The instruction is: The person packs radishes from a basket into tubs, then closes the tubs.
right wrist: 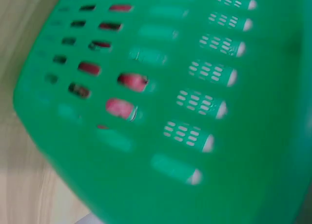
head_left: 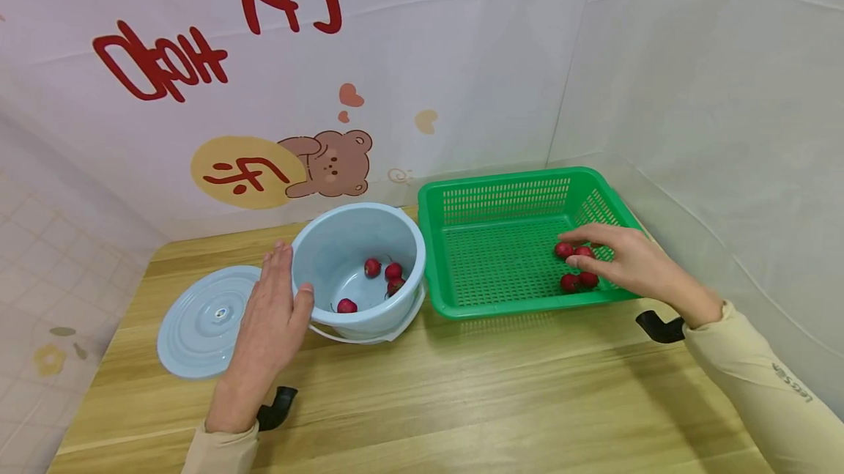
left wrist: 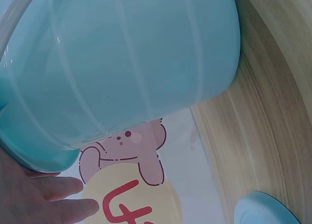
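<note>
My left hand (head_left: 270,313) rests with straight fingers against the left rim of a light-blue bucket (head_left: 356,221). Several small round red fruits (head_left: 372,267), some with thin stems, lie at the bottom of the bucket. In the left wrist view its ribbed outer wall (left wrist: 146,53) fills much of the frame, beside my fingers (left wrist: 63,185). My right hand (head_left: 623,258) reaches over the right side of a green mesh basket (head_left: 501,239), thumb and fingers spread close above several more red fruits (head_left: 569,283). The right wrist view shows only the basket's slotted side (right wrist: 161,102), the hand hidden.
Left of the bucket lies its round light-blue lid (head_left: 198,327), flat on the wooden table (head_left: 428,401). The bucket's white handle (head_left: 369,341) hangs at its front. A printed cloth (head_left: 488,56) rises behind the table. Black straps (head_left: 277,408) show by the wrists.
</note>
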A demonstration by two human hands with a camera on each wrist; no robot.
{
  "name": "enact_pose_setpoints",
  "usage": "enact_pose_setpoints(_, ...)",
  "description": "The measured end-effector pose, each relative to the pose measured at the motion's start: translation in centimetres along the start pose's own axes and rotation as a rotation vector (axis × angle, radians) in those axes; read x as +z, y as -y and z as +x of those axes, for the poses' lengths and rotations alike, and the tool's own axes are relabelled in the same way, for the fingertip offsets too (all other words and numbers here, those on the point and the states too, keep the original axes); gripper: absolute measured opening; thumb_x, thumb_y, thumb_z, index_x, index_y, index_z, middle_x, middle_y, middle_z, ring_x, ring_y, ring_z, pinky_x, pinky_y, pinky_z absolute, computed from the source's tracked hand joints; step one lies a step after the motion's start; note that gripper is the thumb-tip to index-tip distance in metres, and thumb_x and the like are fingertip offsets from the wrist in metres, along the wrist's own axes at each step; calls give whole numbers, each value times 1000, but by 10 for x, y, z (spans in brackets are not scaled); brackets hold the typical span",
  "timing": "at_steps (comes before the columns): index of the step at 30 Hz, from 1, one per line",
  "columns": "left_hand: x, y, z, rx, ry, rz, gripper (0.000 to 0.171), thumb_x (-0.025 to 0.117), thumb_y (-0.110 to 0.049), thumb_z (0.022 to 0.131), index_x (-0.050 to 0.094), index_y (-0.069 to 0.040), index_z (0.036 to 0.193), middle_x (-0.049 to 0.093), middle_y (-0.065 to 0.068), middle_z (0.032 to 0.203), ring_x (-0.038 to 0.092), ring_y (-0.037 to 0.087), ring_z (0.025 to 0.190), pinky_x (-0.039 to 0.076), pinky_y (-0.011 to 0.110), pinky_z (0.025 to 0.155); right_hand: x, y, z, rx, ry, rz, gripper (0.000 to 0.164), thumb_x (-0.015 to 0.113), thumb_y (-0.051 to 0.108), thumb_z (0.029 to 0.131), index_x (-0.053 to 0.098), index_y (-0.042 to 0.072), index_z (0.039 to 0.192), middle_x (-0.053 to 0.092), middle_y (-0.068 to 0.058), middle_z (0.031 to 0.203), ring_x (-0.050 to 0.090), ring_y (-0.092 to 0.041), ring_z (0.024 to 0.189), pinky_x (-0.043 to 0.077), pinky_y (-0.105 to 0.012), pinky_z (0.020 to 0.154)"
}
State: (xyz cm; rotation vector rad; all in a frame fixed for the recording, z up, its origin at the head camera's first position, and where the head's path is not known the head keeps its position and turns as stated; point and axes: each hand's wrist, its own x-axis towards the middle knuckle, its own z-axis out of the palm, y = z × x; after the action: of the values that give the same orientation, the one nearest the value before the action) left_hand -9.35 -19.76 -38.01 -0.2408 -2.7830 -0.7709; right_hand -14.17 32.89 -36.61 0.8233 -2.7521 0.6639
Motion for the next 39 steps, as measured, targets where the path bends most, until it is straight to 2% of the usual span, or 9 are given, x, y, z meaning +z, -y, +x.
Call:
enact_pose_setpoints(3,0,0,0,2,-1,-4,67,42,-30,107,22,4,162,18,21,170,18,45,155,24,73,115,-1,-5,1,57,107,64,33,77,24,94,72,26,127,70,18,111,64,-8,96,52,-26,80)
enact_pose_setpoints(6,0,0,0,4,-1,-8,67,42,-29,107,22,4,162,18,20,170,18,46,155,24,72,115,-1,-10,2,112,204,112,33,75,28,97,71,28,129,68,17,111,61,-8,95,52,-29,82)
enact_pose_setpoints(10,0,0,0,5,0,-7,67,42,-30,107,23,4,162,19,21,170,18,46,155,25,72,115,2,-16,3,163,306,145,40,73,35,97,68,26,136,68,9,126,61,-16,102,52,-39,89)
enact_pose_setpoints(13,0,0,0,2,1,-7,67,42,-30,107,23,4,162,19,20,170,18,46,155,25,72,115,6,-20,5,174,368,162,46,73,37,97,66,21,140,65,2,139,63,-25,114,52,-48,94)
enact_pose_setpoints(17,0,0,-1,-1,4,-9,67,42,-30,107,22,3,162,18,19,171,18,46,155,24,73,115,10,-25,6,174,411,164,48,75,34,96,66,18,140,60,-7,146,59,-33,129,50,-55,99)
enact_pose_setpoints(21,0,1,-1,-2,5,-11,67,42,-30,108,22,3,162,18,18,171,18,45,155,23,73,115,12,-28,7,187,446,161,50,75,33,95,65,16,141,57,-13,149,55,-38,134,49,-57,101)
enact_pose_setpoints(28,1,1,0,1,1,-8,67,42,-30,108,21,4,162,19,20,170,17,45,155,23,73,115,13,-33,10,204,516,137,53,74,34,96,62,15,144,61,-10,145,51,-39,138,47,-57,105)
enact_pose_setpoints(33,1,1,0,-1,5,-9,67,42,-30,108,21,3,163,19,20,170,17,45,155,23,73,115,15,-36,11,237,566,165,51,72,33,98,62,15,144,58,-13,148,46,-42,141,46,-57,106)
enact_pose_setpoints(39,1,0,0,-1,5,-18,67,42,-30,107,22,3,162,21,20,170,17,44,156,23,72,116,19,-42,12,238,593,207,44,71,29,98,66,14,139,61,-13,143,53,-40,135,50,-52,101)
